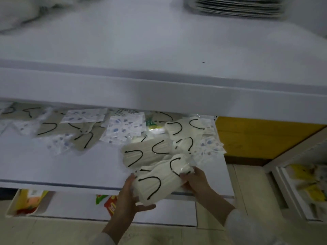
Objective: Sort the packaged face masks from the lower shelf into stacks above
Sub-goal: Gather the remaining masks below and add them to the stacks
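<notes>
White packaged masks lay low-centre over the lower shelf edge, left hand curled round them, fingers of the right hand pinching their end; upper-right stack possibly masks.

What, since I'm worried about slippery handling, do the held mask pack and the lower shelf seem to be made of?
Held mask pack: clear glossy plastic film, crinkled and bunched at the right hand's grip; inside, a cream pleated mask, probably soft nonwoven fabric, with black ear loops. Lower shelf: smooth, white, faintly sheened, likely painted metal or laminate; the look leaves it open.
</notes>
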Demonstrator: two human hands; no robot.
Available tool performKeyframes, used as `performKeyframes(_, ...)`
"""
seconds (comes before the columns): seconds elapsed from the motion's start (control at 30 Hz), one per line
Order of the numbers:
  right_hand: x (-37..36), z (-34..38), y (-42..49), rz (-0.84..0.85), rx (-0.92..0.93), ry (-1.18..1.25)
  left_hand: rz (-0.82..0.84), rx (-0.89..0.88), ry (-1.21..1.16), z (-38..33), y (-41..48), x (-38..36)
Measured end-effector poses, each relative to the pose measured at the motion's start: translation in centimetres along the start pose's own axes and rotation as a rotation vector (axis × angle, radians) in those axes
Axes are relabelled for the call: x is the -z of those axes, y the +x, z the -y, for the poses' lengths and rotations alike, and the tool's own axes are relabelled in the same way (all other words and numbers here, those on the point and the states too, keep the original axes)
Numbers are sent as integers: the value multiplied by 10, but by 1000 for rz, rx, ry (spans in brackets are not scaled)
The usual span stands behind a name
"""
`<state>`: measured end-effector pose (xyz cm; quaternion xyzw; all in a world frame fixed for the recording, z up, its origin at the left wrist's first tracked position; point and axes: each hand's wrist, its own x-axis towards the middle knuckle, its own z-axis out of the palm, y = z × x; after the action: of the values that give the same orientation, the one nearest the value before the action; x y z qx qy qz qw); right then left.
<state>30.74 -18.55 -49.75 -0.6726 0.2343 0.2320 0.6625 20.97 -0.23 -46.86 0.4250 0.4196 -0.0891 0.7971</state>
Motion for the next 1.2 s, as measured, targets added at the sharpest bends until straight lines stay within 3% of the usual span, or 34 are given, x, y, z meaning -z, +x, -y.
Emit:
performKeyframes(0.17, -5, -4, -3, 33, 33, -69, -2, -260, 179, 7, 1, 2)
performKeyframes(0.3, 13, 18, -14, -16, 211, -262, 35, -423, 224, -4, -11, 3)
performKeyframes(0.47, 37, 62, -65, 240, 284, -115, 140, -559, 415, -37, -56, 9)
performKeyframes(0.57, 48, 81, -118, 310, 426, -198, 148, -539, 476, -58, -105, 19)
performKeyframes(0.67, 58, 107, -182, 339, 557, -225, 121, -720, 557, -84, -161, 16)
performKeyframes(0.77, 67, 151, -244, 422, 774, -254, 235, -836, 626, -127, -218, -1)
performKeyframes(0.87, 73, 206, -287, 273, 1043, -266, 275, -1080, 672, -173, -265, -32)
performKeyframes(1.0, 82, 272, -297, 115, 1230, -308, 295, -1252, 707, -218, -291, -82)
performKeyframes(1.2, 81, 324, -272, 27, 1269, -260, 232, -1325, 645, -252, -270, -133)
